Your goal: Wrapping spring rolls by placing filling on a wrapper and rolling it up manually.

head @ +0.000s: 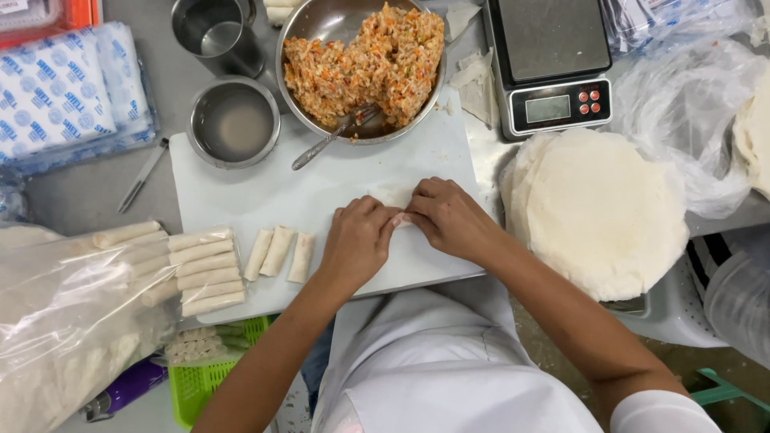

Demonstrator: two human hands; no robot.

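Grey steel table; gritty floor below, evenly lit.

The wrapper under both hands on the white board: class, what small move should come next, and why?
Probably roll it forward and close. Both the left hand and right hand pinch the wrapper together, part of it still flat beyond the fingers, while three finished rolls lie beside them on the cutting board.

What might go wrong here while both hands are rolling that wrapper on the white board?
The thin wrapper pinched between the left hand and right hand could tear or roll loosely, letting filling leak. The three finished rolls lie close by the left hand, so a stray move might knock them. The stack of round wrappers overhangs the table edge and might slide off.
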